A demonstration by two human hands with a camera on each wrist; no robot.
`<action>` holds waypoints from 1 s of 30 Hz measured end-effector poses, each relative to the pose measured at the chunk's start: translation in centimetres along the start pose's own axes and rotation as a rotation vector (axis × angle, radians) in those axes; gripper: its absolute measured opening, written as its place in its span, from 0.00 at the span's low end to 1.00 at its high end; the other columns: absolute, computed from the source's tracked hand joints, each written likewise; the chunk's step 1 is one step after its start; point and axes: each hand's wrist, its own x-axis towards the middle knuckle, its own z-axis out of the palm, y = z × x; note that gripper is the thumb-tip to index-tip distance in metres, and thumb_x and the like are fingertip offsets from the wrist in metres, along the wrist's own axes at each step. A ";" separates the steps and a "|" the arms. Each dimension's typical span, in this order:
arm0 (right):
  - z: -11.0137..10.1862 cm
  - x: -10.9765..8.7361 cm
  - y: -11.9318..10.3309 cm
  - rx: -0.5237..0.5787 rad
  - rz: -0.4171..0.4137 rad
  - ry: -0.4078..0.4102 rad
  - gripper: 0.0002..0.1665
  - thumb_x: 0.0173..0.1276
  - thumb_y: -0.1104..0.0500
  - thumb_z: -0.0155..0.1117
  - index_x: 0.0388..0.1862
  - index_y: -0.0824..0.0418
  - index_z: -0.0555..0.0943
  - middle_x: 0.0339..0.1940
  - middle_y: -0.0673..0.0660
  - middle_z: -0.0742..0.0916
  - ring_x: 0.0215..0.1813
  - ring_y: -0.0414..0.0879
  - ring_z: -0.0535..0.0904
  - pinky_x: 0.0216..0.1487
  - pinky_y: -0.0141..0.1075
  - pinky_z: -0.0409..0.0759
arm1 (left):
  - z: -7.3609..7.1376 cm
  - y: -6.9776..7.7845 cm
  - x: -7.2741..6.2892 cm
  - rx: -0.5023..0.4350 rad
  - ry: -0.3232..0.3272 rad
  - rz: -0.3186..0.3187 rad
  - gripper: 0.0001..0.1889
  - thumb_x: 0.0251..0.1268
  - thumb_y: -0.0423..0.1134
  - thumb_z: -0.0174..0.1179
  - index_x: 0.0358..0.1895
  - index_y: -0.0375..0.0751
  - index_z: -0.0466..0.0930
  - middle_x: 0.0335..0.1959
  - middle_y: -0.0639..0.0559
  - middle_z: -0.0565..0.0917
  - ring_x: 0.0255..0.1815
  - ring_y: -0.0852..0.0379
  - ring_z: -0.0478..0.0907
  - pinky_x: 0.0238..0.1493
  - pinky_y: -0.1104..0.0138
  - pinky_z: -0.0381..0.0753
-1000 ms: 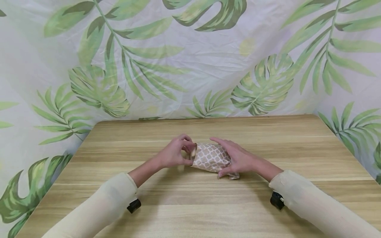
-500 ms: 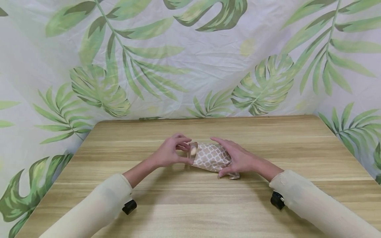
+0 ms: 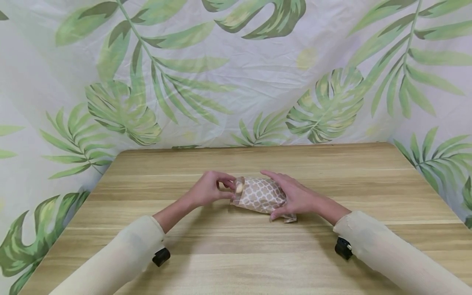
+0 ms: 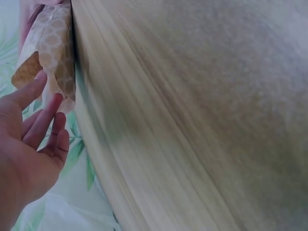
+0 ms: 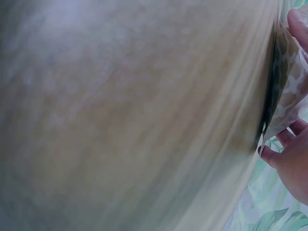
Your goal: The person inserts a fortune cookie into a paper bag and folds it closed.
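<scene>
A tan paper bag [image 3: 259, 194] with a white lattice pattern lies on its side on the table, its mouth facing left. Just inside the mouth shows a pale yellowish item [image 3: 239, 187], mostly hidden by the paper. My left hand [image 3: 210, 189] is at this end, thumb and fingertips pinching the edge of the mouth. In the left wrist view the brown inside of the bag [image 4: 28, 72] shows above the thumb. Across the crumpled right end, my right hand [image 3: 298, 196] grips the bag, thumb on the near side and fingers over the far side.
The wood-grain table [image 3: 236, 254] runs to a back edge against a leaf-print cloth [image 3: 258, 82]. Black wrist devices [image 3: 161, 257] hang beneath both pale sleeves [image 3: 121, 250].
My left fingers first drew back from the bag's mouth, uncovering the pale item, then came closer together at its edge. The mouth's near edge now reaches further left. My right hand stays put.
</scene>
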 end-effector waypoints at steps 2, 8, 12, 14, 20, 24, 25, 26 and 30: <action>0.0 0.0 0.0 0.001 0.000 0.001 0.77 0.45 0.41 0.89 0.86 0.56 0.52 0.82 0.63 0.64 0.80 0.64 0.59 0.76 0.62 0.59 | 0.1 0.0 0.0 -0.022 0.004 -0.010 0.24 0.56 0.32 0.78 0.56 0.26 0.84 0.37 0.48 0.92 0.39 0.54 0.87 0.32 0.70 0.75; 0.1 0.0 0.1 -0.019 -0.011 0.006 0.77 0.44 0.41 0.89 0.85 0.58 0.53 0.81 0.64 0.66 0.78 0.65 0.62 0.75 0.63 0.61 | 0.5 0.2 -0.1 -0.070 -0.012 -0.033 0.27 0.58 0.30 0.76 0.60 0.23 0.81 0.38 0.46 0.92 0.36 0.55 0.84 0.30 0.71 0.71; 0.1 0.1 0.3 -0.024 -0.018 0.005 0.76 0.44 0.41 0.89 0.85 0.58 0.54 0.80 0.63 0.68 0.78 0.63 0.63 0.75 0.61 0.62 | 0.8 0.3 0.1 -0.076 -0.037 -0.038 0.27 0.59 0.31 0.76 0.61 0.24 0.80 0.39 0.46 0.92 0.36 0.56 0.83 0.30 0.71 0.70; 0.2 0.1 0.3 -0.024 -0.017 0.004 0.75 0.44 0.42 0.89 0.85 0.57 0.55 0.80 0.62 0.68 0.78 0.63 0.64 0.75 0.61 0.62 | 0.9 0.2 0.2 -0.081 -0.042 -0.041 0.27 0.59 0.31 0.75 0.61 0.24 0.80 0.39 0.46 0.92 0.38 0.56 0.84 0.31 0.71 0.71; 0.2 0.1 0.4 -0.036 -0.024 0.008 0.73 0.46 0.42 0.88 0.84 0.56 0.55 0.79 0.63 0.69 0.77 0.63 0.65 0.74 0.62 0.64 | 1.2 0.4 0.2 -0.140 -0.050 -0.066 0.28 0.59 0.28 0.75 0.63 0.23 0.79 0.40 0.43 0.91 0.40 0.53 0.87 0.34 0.71 0.76; 0.2 0.1 0.3 -0.030 -0.025 0.007 0.72 0.48 0.42 0.88 0.84 0.57 0.55 0.78 0.64 0.70 0.76 0.64 0.65 0.73 0.62 0.65 | 1.5 0.6 0.2 -0.204 -0.061 -0.093 0.29 0.59 0.25 0.74 0.64 0.22 0.77 0.40 0.42 0.91 0.43 0.51 0.89 0.40 0.73 0.80; 0.2 0.1 0.3 -0.028 -0.024 0.006 0.72 0.48 0.42 0.88 0.84 0.58 0.55 0.78 0.64 0.70 0.76 0.64 0.65 0.73 0.62 0.65 | 1.5 0.7 0.2 -0.216 -0.064 -0.099 0.29 0.59 0.25 0.74 0.64 0.22 0.77 0.40 0.41 0.91 0.43 0.51 0.89 0.41 0.73 0.81; 0.2 0.1 0.3 -0.024 -0.023 0.005 0.72 0.48 0.43 0.88 0.84 0.58 0.56 0.78 0.64 0.70 0.76 0.64 0.65 0.73 0.62 0.65 | 1.6 0.7 0.3 -0.225 -0.065 -0.102 0.29 0.59 0.25 0.73 0.65 0.22 0.77 0.40 0.41 0.91 0.43 0.51 0.89 0.42 0.73 0.82; 0.2 0.1 0.2 -0.024 -0.024 0.006 0.71 0.48 0.44 0.88 0.84 0.59 0.56 0.77 0.64 0.70 0.76 0.64 0.65 0.73 0.62 0.65 | 1.8 0.7 0.3 -0.229 -0.060 -0.103 0.29 0.59 0.24 0.73 0.65 0.22 0.77 0.40 0.41 0.91 0.42 0.51 0.89 0.43 0.72 0.83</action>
